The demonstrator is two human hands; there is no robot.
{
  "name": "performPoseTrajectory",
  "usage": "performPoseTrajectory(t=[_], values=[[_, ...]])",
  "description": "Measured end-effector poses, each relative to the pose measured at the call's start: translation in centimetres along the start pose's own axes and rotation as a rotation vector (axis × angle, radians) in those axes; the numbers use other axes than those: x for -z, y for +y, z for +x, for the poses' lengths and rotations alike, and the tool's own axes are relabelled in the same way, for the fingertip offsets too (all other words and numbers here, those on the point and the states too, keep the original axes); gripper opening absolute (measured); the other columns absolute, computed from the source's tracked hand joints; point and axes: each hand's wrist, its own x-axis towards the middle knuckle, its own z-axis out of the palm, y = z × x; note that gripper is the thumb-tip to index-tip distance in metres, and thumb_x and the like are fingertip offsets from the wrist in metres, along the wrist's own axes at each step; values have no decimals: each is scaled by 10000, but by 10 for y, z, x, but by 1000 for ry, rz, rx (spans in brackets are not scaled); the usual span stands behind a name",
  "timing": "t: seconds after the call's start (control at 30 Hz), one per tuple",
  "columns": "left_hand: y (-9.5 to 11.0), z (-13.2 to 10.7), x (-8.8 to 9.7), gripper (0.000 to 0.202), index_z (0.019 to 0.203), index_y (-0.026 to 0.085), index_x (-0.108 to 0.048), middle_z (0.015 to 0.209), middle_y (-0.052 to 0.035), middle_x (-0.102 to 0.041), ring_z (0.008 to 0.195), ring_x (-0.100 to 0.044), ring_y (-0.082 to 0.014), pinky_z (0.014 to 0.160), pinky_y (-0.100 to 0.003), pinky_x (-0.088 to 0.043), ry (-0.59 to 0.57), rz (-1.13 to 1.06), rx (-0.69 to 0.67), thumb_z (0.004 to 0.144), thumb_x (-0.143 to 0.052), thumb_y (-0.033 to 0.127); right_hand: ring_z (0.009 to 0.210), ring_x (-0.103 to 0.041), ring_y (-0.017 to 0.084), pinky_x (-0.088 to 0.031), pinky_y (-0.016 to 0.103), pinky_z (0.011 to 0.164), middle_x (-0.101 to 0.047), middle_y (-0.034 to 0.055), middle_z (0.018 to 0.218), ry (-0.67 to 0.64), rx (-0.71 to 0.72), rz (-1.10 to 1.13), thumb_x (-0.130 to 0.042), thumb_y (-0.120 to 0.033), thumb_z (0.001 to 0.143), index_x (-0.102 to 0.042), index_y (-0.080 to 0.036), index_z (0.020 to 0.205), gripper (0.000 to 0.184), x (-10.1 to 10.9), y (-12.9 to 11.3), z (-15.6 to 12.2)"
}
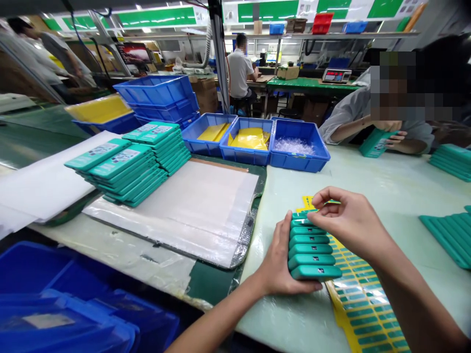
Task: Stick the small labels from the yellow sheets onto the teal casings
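My left hand [277, 260] is wrapped around the side of a row of several teal flat cases [312, 247], standing on edge and pressed together. Each case shows a small dark slot on its narrow end. At the far end of the row, my right hand [342, 215] pinches thumb and forefinger together against the farthest cases. Whatever those fingertips hold is too small to make out. Partly beneath the cases and my right forearm lies a yellow sheet of green label strips [368, 314].
Stacked teal cases [128, 162] stand on the left beside a white sheet [206, 196]. Behind are blue bins [300, 164] with yellow pieces and clear scraps. Across the table a co-worker holds a teal case [377, 142]. More cases [447, 235] lie at right; blue crates [66, 318] sit lower left.
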Motion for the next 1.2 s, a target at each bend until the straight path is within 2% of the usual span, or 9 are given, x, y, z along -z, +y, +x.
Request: performPoseTrajectory(t=[0.3, 0.43, 0.6, 0.7, 0.83, 1.0, 1.03, 1.1, 1.2], values=[[2, 1, -2, 1690, 1783, 407, 92, 1841, -163, -168, 1698, -188, -561, 1343, -840, -228, 20, -25, 2, 569, -1072, 578, 633, -673, 216, -510, 330, 591, -719, 48, 719, -31, 30, -92, -772, -422, 682, -700, -230, 827, 251, -2, -6, 6], [-1, 1, -3, 1697, 1786, 398, 94, 1834, -183, -162, 1690, -201, -577, 1330, -848, -246, 19, -28, 12, 565, -1067, 607, 627, -663, 225, -497, 339, 608, -694, 32, 672, -32, 31, -193, -748, -368, 703, -698, -237, 836, 193, -3, -4, 8], [-2, 1, -3, 1698, 1785, 413, 92, 1834, -167, -184, 1686, -206, -576, 1337, -848, -230, 24, -24, -6, 562, -1068, 614, 701, -660, 209, -482, 348, 673, -733, 60, 924, -43, 175, -375, -720, -283, 737, -708, -231, 927, 197, -2, 6, 15], [-1, 1, -1, 1685, 1775, 429, 117, 1858, -156, -130, 1697, -179, -568, 1339, -851, -203, 12, -9, -2, 585, -1063, 607, 761, -655, 232, -480, 362, 703, -718, 79, 956, 3, 222, -482, -794, -372, 740, -709, -222, 948, 270, 7, 15, 20], [-4, 1, 1, 1704, 1778, 400, 119, 1869, -167, -94, 1714, -119, -564, 1365, -819, -149, -7, 31, -38, 578, -1075, 601, 666, -634, 201, -503, 337, 644, -693, 54, 763, -166, 55, -202, -734, -593, 842, -692, -205, 815, 391, 17, 22, 19], [-4, 1, 3, 1607, 1771, 437, 124, 1865, -155, -95, 1712, -158, -545, 1370, -806, -138, 1, 9, -66, 664, -1020, 653, 665, -675, 177, -543, 298, 640, -747, 67, 797, -227, -32, 76, -767, -657, 874, -755, -161, 913, 498, 21, 41, 13], [-2, 1, 4, 1578, 1769, 445, 120, 1863, -154, -101, 1708, -171, -547, 1359, -818, -146, 3, -2, -60, 683, -1000, 675, 692, -706, 190, -567, 308, 675, -766, 79, 811, -193, -54, 74, -732, -662, 904, -762, -156, 933, 508, 25, 50, 13], [2, 2, 6, 1534, 1773, 445, 98, 1854, -155, -129, 1697, -199, -549, 1343, -836, -159, 5, -14, -37, 705, -974, 697, 784, -766, 223, -599, 334, 755, -810, 111, 884, -9, -129, -26, -622, -619, 986, -769, -153, 976, 488, 39, 75, 11], [9, 4, 8, 1495, 1784, 418, 59, 1820, -165, -223, 1675, -273, -527, 1346, -819, -188, 10, -27, -3, 725, -961, 685, 875, -788, 270, -573, 364, 801, -834, 138, 945, 274, -277, -304, -635, -358, 977, -773, -159, 915, 249, 59, 119, -2]])
